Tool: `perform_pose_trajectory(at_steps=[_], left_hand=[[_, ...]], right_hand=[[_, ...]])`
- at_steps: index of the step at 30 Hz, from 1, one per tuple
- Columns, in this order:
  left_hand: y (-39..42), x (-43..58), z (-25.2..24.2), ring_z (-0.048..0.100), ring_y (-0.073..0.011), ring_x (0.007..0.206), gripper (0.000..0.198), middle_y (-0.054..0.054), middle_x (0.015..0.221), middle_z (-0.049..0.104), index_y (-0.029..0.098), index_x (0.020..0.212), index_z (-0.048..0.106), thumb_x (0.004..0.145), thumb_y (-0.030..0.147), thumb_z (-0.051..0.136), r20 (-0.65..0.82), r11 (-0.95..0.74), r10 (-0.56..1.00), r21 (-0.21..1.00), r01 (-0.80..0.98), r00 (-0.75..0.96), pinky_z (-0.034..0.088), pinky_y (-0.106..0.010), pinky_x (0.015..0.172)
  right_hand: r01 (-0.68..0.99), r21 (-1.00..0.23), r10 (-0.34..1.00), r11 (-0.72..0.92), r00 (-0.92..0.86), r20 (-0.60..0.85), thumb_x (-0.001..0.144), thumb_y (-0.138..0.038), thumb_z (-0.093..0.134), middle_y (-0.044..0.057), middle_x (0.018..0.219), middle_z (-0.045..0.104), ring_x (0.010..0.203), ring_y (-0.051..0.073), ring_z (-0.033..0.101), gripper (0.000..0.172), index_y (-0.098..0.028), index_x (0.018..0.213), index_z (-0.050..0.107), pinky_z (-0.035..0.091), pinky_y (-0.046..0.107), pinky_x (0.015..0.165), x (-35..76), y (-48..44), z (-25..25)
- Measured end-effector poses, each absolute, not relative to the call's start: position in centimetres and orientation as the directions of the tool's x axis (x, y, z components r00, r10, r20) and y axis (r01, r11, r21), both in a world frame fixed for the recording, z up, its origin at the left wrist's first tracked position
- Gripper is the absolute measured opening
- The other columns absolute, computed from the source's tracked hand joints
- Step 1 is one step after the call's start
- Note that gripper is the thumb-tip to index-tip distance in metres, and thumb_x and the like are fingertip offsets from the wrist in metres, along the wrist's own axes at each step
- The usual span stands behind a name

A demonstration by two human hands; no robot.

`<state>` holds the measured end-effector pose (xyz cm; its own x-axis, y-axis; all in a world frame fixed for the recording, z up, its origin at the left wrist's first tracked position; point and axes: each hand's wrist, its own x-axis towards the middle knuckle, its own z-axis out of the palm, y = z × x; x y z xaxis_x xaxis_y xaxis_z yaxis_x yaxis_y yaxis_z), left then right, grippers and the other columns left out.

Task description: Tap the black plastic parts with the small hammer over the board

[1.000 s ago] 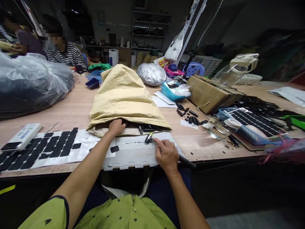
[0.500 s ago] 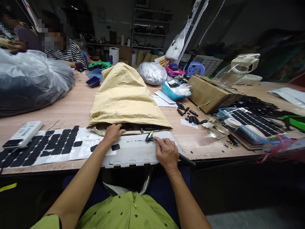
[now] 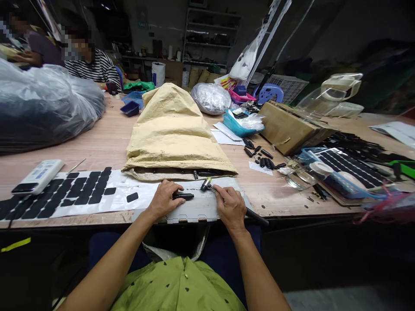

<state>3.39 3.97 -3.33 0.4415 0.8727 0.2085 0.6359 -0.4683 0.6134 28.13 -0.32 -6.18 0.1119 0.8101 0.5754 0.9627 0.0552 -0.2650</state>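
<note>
My left hand (image 3: 166, 198) is closed around a slim black pen-like piece (image 3: 184, 196), whose end sticks out to the right over the grey board (image 3: 194, 211). In my right hand (image 3: 231, 206) is a small hammer (image 3: 206, 184); its metal head with a yellowish face points left, and its black handle end shows below the hand at the table edge. Just beyond both hands lies a yellow sack (image 3: 177, 134) with its mouth towards me. Dark pieces show inside the mouth, one small piece (image 3: 195, 174) at its lip. What else the sack holds is hidden.
A sheet of black stickers (image 3: 87, 188) and a white device (image 3: 38, 177) lie left. A big plastic bag (image 3: 48, 106) stands beyond. Rightward are several black pieces (image 3: 266, 163), a blue basket (image 3: 241, 125) and a cardboard box (image 3: 288, 128). Two people sit at the far left.
My left hand has come out of the sack's mouth towards me, now holding the black pen-like piece over the grey board. My right hand still holds the hammer. The view has shifted slightly.
</note>
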Motion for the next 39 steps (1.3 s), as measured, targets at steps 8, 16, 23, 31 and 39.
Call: perform_pose_trajectory(at_steps=[8,16,23,31,39], left_hand=[[4.1,3.2,-3.0,0.050,-0.0224,0.091,0.017,-0.004,0.083,0.064,0.023,0.094,0.076,0.079,0.027,0.070,0.179,-0.440,0.882,0.642,0.628,0.435,0.041,-0.035,0.080],[4.3,3.0,-3.1,0.049,-0.0213,0.090,0.016,-0.004,0.080,0.064,0.021,0.090,0.077,0.075,0.022,0.072,0.173,-0.425,0.883,0.687,0.589,0.436,0.041,-0.034,0.082],[4.4,3.0,-3.6,0.048,-0.0194,0.085,0.011,-0.003,0.077,0.063,0.021,0.085,0.077,0.076,0.022,0.071,0.216,-0.454,0.873,0.685,0.569,0.437,0.040,-0.033,0.081],[4.4,3.0,-3.7,0.049,-0.0202,0.087,0.012,-0.003,0.078,0.065,0.020,0.085,0.077,0.074,0.022,0.073,0.212,-0.442,0.881,0.686,0.578,0.422,0.041,-0.033,0.081],[3.8,3.4,-3.3,0.049,-0.0214,0.087,0.017,-0.003,0.080,0.062,0.019,0.086,0.075,0.070,0.023,0.076,0.214,-0.442,0.889,0.636,0.633,0.406,0.041,-0.034,0.079]], right_hand=[[0.833,-0.495,0.805,0.249,0.106,0.583,0.098,-0.023,0.047,0.006,0.102,0.070,0.091,0.016,0.064,0.034,-0.024,0.127,0.064,0.049,0.026,0.079,25.3,-3.6,-3.1],[0.870,-0.376,0.821,0.321,-0.058,0.567,0.098,-0.015,0.045,0.004,0.090,0.068,0.081,0.012,0.065,0.038,-0.025,0.128,0.065,0.047,0.021,0.071,21.6,-5.2,-3.5],[0.897,-0.332,0.812,0.290,-0.047,0.581,0.095,-0.010,0.047,0.002,0.087,0.067,0.078,0.011,0.063,0.040,-0.026,0.127,0.066,0.044,0.020,0.066,21.7,-4.9,-4.6],[0.884,-0.385,0.826,0.267,-0.004,0.564,0.097,-0.016,0.048,0.001,0.089,0.068,0.080,0.012,0.064,0.036,-0.026,0.126,0.066,0.044,0.019,0.069,22.5,-4.7,-4.7],[0.973,-0.207,0.761,0.107,0.053,0.647,0.094,-0.017,0.052,0.002,0.082,0.068,0.076,0.016,0.057,0.028,-0.022,0.112,0.073,0.041,0.025,0.071,27.1,-1.7,-5.3]])
